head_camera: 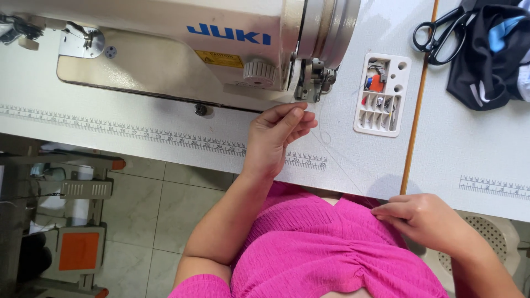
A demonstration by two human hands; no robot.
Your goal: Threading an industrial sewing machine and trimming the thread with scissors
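My left hand [279,135] is raised over the white sewing table [165,118], fingers pinched on a thin pale thread [342,165] just below the sewing machine's [182,49] handwheel end. The thread runs diagonally down to my right hand [422,218], which pinches its other end near the table's front edge, above my pink top. Both hands hold the thread stretched between them.
A white compartment tray [385,94] with small parts lies right of the machine. Black scissors [441,33] and dark fabric [494,55] sit at the far right. A wooden strip [417,110] divides the table. Printed ruler markings run along the front edge. A white stool and tiled floor lie below.
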